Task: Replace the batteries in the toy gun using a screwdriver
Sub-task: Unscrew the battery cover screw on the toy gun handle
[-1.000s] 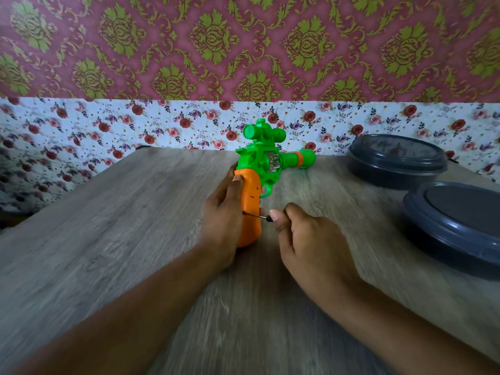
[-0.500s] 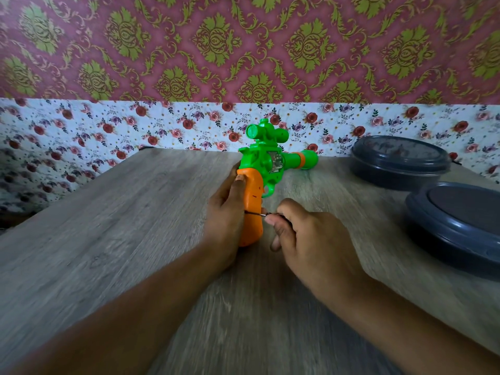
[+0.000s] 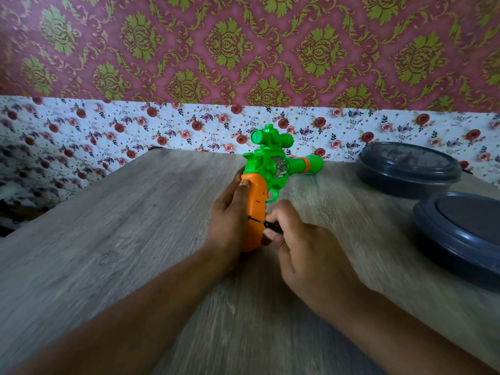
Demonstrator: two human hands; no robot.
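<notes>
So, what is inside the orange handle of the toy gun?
Nothing inside shows. The orange handle is closed; the screwdriver tip meets its side, pinched by the right hand. The left hand covers its far side. Any batteries are hidden.

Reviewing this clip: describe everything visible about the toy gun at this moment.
The toy gun looks like glossy plastic: a green body with a scope on top, a green trigger guard, a barrel with an orange ring pointing right, and an orange grip. A silvery patterned panel sits in its side. It lies on the wooden table, grip toward the camera. The left hand holds the grip, thumb on its upper edge. The right hand pinches a small black screwdriver whose thin shaft meets the grip's side.
</notes>
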